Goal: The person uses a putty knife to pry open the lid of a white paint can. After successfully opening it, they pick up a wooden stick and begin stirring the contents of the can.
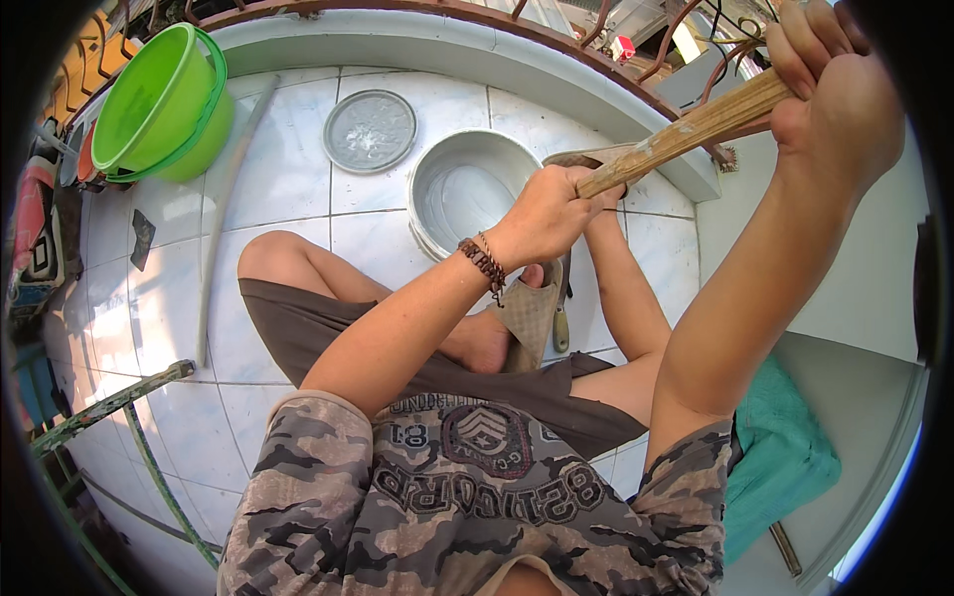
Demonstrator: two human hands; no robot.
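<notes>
A wooden stick [686,134] slants up to the right in front of me, its surface rough and smeared with white. My left hand [552,214], with brown bracelets at the wrist, is closed round its lower end. My right hand [835,104] is raised and wrapped round the upper end; its fingertips are partly lost at the picture's rim. Below my left hand stands a round grey-white bucket [462,184] with a pale coating inside, partly hidden by that hand. A grey round lid [370,131] with white residue lies beyond it on the floor.
Green basins [164,104] are stacked at the far left. A long white pole [221,219] and a dark scrap [141,240] lie on the tiles. A tool handle [561,331] is beside my foot. A green metal frame [124,407] and teal cloth [785,447] flank me; a railing runs behind.
</notes>
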